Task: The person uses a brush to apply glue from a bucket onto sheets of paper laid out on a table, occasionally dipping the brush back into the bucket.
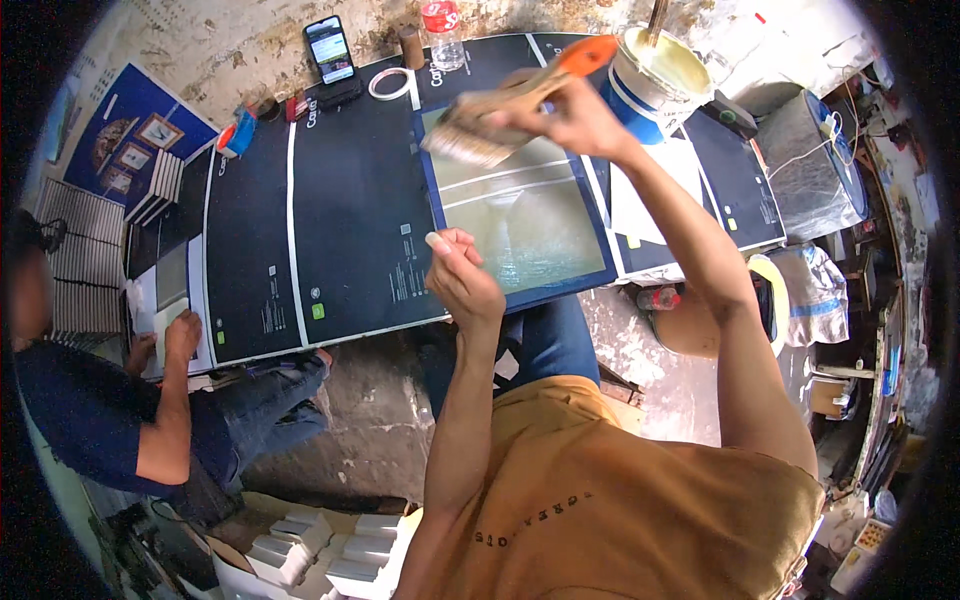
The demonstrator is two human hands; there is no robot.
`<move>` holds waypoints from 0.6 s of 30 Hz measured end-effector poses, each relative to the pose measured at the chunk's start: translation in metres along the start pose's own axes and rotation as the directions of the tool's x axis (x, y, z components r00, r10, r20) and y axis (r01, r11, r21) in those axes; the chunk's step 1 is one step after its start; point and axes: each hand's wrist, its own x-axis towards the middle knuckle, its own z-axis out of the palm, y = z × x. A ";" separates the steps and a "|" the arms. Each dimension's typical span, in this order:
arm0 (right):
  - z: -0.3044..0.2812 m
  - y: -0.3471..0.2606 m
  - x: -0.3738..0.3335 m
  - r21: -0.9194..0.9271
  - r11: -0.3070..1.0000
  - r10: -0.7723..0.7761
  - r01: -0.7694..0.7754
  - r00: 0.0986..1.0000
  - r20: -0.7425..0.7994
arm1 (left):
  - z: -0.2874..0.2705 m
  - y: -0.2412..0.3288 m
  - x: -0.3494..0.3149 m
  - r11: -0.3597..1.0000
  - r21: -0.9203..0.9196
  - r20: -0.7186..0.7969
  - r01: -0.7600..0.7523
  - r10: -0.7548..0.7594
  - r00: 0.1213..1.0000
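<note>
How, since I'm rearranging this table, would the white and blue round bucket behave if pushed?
The bucket is probably stiff, given its round outline. It may feel heavy, since pale paste seems to show inside. The brown wooden stick rising from it might swing.

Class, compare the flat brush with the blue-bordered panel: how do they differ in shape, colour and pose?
Shape: the flat brush has a handle; the blue-bordered panel is a broad rectangle.
Colour: the brush has an orange handle end and pale bristles; the panel's middle is greyish green.
Pose: the brush is tilted in the right hand; the panel lies flat.
</note>
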 end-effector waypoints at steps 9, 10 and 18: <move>-0.080 0.031 -0.037 -0.506 0.861 0.117 0.043 0.953 0.280 | -0.002 0.002 -0.002 0.998 -0.046 -0.016 -0.050 0.049 0.999; -0.094 0.028 -0.045 -0.618 0.786 0.140 0.035 0.963 0.232 | 0.000 0.002 -0.002 0.997 -0.060 -0.011 -0.037 0.037 0.999; -0.013 -0.012 -0.015 -0.147 0.987 -0.032 0.071 0.967 0.254 | -0.005 0.007 0.000 0.999 0.014 0.049 -0.029 0.029 0.998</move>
